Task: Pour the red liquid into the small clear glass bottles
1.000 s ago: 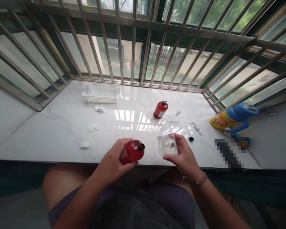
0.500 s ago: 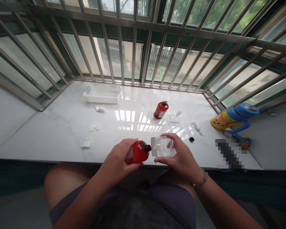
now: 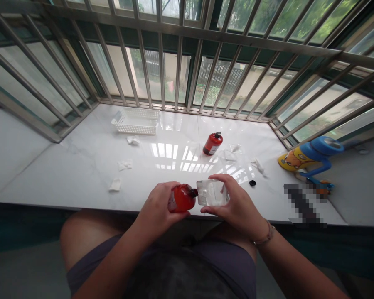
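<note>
My left hand (image 3: 158,203) is closed round a red bottle (image 3: 183,199) with a dark, uncapped neck, tilted to the right. My right hand (image 3: 237,203) grips a clear, see-through square container (image 3: 211,193) between thumb and fingers. The bottle's neck is right at the container's left end; whether they touch I cannot tell. Both are held above the counter's front edge. To the right of my right hand lies a small black cap (image 3: 252,183). Farther back stands a second red bottle (image 3: 212,144) with a black pump top.
A white perforated basket (image 3: 136,128) sits at the back left of the white counter (image 3: 81,166). Crumpled white tissues (image 3: 124,165) lie at left, another tissue (image 3: 258,167) at right. Clear flat pieces (image 3: 232,153) rest near the far bottle. A blue and yellow flask (image 3: 302,155) stands right, before barred windows.
The view has shifted slightly. Both hands keep their hold, and the bottle and clear container stay nearly in the same place against each other.
</note>
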Demonstrator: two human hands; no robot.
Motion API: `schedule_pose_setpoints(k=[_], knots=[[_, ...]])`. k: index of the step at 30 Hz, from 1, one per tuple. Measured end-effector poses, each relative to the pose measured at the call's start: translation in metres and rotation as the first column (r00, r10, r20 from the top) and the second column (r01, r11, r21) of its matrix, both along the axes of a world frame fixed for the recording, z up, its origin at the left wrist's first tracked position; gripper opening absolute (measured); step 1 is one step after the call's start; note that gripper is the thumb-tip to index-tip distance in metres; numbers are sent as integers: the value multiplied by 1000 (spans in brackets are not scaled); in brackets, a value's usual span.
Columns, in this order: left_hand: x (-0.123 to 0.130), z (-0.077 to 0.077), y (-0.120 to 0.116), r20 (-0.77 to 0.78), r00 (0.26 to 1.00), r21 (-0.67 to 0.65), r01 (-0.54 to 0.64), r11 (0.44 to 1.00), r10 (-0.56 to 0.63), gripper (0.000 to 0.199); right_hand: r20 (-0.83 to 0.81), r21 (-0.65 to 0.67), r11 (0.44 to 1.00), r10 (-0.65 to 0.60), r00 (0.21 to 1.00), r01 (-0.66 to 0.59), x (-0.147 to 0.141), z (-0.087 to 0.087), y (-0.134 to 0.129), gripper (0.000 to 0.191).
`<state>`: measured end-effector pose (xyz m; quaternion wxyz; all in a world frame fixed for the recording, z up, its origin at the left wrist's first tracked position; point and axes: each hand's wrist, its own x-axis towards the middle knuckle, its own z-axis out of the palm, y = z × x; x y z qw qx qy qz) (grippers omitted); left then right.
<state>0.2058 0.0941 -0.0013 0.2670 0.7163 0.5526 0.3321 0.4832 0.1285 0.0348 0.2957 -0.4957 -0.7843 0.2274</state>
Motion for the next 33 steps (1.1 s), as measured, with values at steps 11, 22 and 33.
schedule_pose_setpoints(k=[11, 22, 33], knots=[[5, -6, -2, -20, 1000, 127, -14, 992, 16, 80, 27, 19, 1000, 20, 999, -21, -2, 2, 1, 80], [9, -9, -4, 7, 1000, 126, -26, 992, 25, 79, 65, 56, 996, 66, 996, -70, -3, 7, 1, 78], [11, -14, -6, 40, 999, 97, -37, 995, 33, 81, 111, 78, 992, 85, 990, -94, -4, 12, 2, 82]])
